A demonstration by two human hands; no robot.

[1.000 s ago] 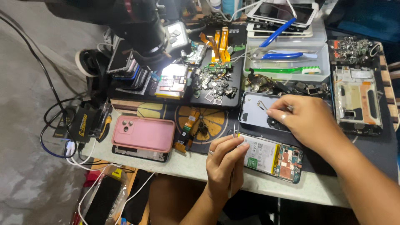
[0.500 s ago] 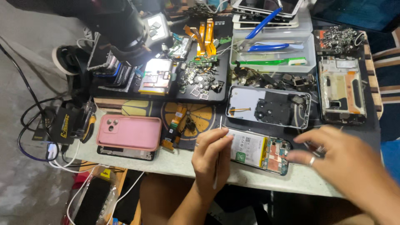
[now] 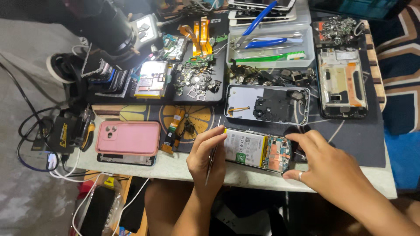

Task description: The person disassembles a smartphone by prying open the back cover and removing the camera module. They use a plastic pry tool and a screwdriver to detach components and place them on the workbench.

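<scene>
An opened phone [image 3: 256, 148] with a white battery and bare circuit board lies at the table's front edge. My left hand [image 3: 203, 157] rests against its left end and pinches thin metal tweezers [image 3: 213, 155], tips pointing up. My right hand [image 3: 326, 168], wearing a ring, grips the phone's right end between fingers and thumb. Just behind the phone lies a grey back cover [image 3: 267, 102] with a dark inner plate.
A pink phone case [image 3: 127, 137] lies front left on another phone. A black microscope [image 3: 109, 26] stands back left over loose parts [image 3: 194, 78]. A clear tray [image 3: 271, 43] holds blue pliers and a green brush. A stripped phone frame [image 3: 341, 83] lies right. Cables [image 3: 39, 144] hang left.
My right hand left the grey back cover and came down to the right end of the opened phone. My left hand stayed at the phone's left end with the tweezers.
</scene>
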